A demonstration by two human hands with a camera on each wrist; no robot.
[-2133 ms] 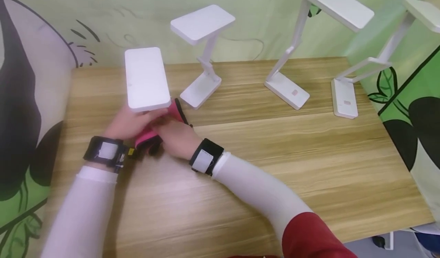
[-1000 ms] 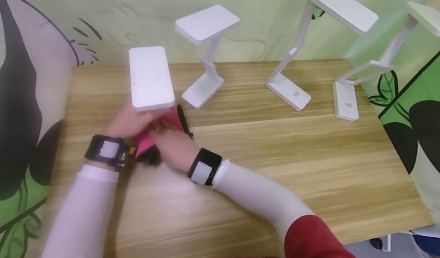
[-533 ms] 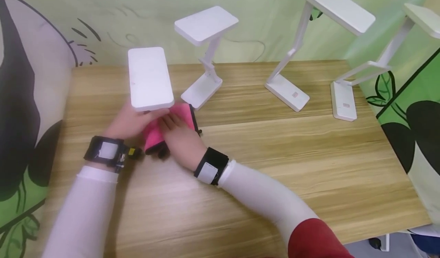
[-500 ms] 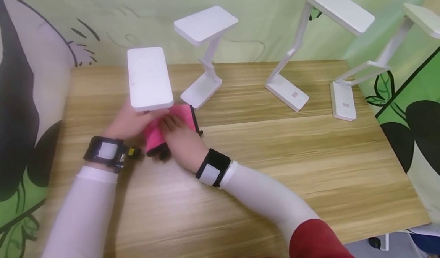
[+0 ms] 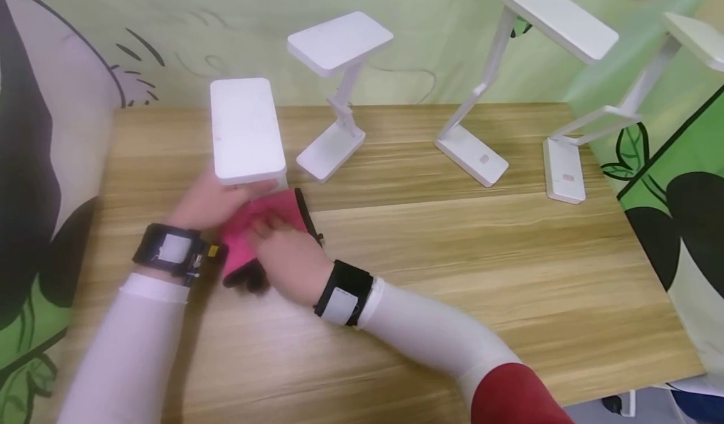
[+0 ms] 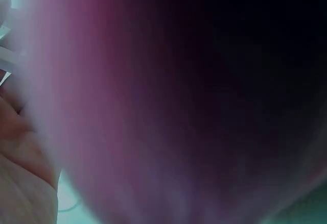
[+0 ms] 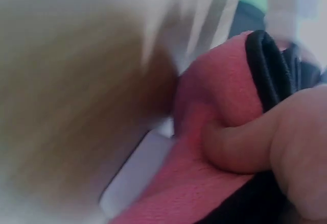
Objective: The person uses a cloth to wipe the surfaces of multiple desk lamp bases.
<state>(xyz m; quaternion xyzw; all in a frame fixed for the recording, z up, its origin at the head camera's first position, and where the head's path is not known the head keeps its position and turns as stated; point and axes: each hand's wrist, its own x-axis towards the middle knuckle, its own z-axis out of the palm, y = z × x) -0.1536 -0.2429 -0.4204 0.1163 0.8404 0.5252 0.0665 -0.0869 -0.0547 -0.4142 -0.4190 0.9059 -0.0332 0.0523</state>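
A pink cloth with black edging [image 5: 240, 244] lies against the base of the leftmost white lamp [image 5: 246, 129] in the head view. My right hand [image 5: 291, 260] holds the cloth, and in the right wrist view its thumb [image 7: 245, 145] presses into the pink fabric [image 7: 219, 81]. My left hand [image 5: 206, 204] is at the lamp under its head, fingers partly hidden by it; in the left wrist view part of the palm [image 6: 25, 168] shows at the left edge, and blurred pink cloth [image 6: 92, 106] covers most of the picture. A white lamp base [image 7: 138, 173] shows beside the cloth.
Three more white folding lamps stand along the back of the wooden table [image 5: 424, 242]: one [image 5: 330, 154] close to the right of the first, another [image 5: 472, 154] farther right, and the last [image 5: 564, 169] near the right edge. A printed green wall [image 5: 243, 22] rises behind.
My right hand and the cloth have moved down and to the left in the head view, uncovering a bit of the lamp's base. The left hand stays at the lamp.
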